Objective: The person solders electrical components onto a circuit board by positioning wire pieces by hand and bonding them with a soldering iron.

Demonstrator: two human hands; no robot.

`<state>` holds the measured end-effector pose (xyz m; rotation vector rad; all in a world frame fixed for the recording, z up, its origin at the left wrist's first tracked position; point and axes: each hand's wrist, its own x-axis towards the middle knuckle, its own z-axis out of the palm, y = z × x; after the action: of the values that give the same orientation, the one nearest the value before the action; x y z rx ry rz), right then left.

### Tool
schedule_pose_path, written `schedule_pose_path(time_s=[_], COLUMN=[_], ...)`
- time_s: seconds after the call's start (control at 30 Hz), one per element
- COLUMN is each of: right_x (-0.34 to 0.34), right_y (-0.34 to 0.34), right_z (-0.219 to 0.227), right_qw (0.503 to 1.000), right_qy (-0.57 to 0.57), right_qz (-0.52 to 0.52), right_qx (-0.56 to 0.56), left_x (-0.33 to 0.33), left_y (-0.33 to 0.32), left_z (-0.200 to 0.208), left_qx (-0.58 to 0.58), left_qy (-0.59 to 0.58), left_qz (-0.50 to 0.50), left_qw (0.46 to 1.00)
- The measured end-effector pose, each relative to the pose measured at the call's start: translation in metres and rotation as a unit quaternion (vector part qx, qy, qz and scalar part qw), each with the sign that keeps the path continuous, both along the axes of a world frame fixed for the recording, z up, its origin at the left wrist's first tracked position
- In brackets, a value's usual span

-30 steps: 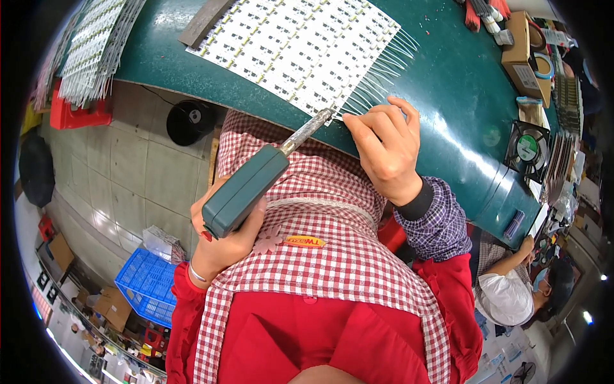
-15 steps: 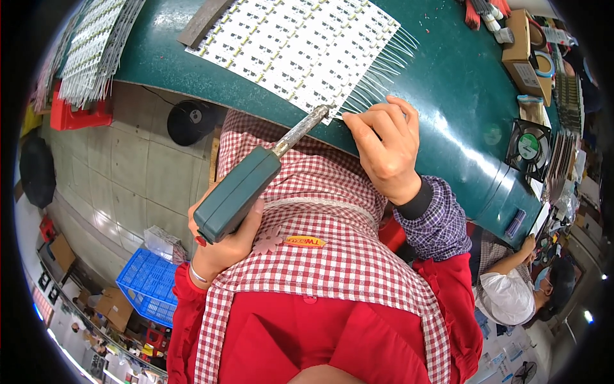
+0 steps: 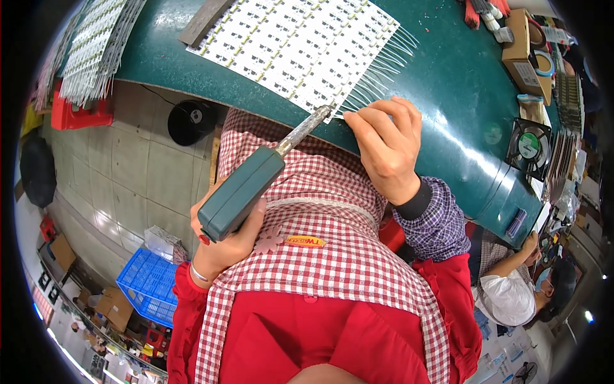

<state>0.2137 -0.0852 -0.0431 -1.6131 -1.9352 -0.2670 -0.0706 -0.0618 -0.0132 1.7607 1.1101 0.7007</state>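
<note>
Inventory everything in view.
circuit sheet: one, white, on bench
wires: many, white, sheet's right edge
soldering tool: one, green, at sheet's corner
bar: one, grey, sheet's left edge
bench: one, green, top
stacked boards: several, white, top left
crate: one, blue, left
round item: one, black, floor
cardboard boxes: several, brown, right, lower left
square fan: one, black, bench
co-worker: one nearby, white top, right
background clutter: uncountable, mixed
apron: one, checked red, centre
left hand: one, bare, around tool
right hand: one, bare, at wires
</note>
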Motion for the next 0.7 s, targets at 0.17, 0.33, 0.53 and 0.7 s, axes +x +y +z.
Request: schedule_pose_path(time_s=[0.17,0.33,0.53,0.7], right_x=[-0.001,0.000,-0.001,0.002], right_y=[0.000,0.001,0.001,0.000], right_z=[-0.001,-0.001,-0.001,-0.004], right_qw=[1.000,0.999,0.999,1.000], right_qy=[0.012,0.021,0.021,0.009], right_qz=[0.014,0.022,0.020,0.023], right_qx=[-0.018,-0.018,-0.014,-0.009], left_x=[0.008,0.010,0.004,-0.003], left_y=[0.008,0.009,0.002,-0.003], left_z=[0.007,0.010,0.000,-0.003], left_qx=[0.061,0.032,0.052,0.058], left_qy=[0.022,0.021,0.023,0.016], left_qz=[-0.052,-0.038,-0.030,-0.008], left_qw=[0.997,0.999,0.998,0.998])
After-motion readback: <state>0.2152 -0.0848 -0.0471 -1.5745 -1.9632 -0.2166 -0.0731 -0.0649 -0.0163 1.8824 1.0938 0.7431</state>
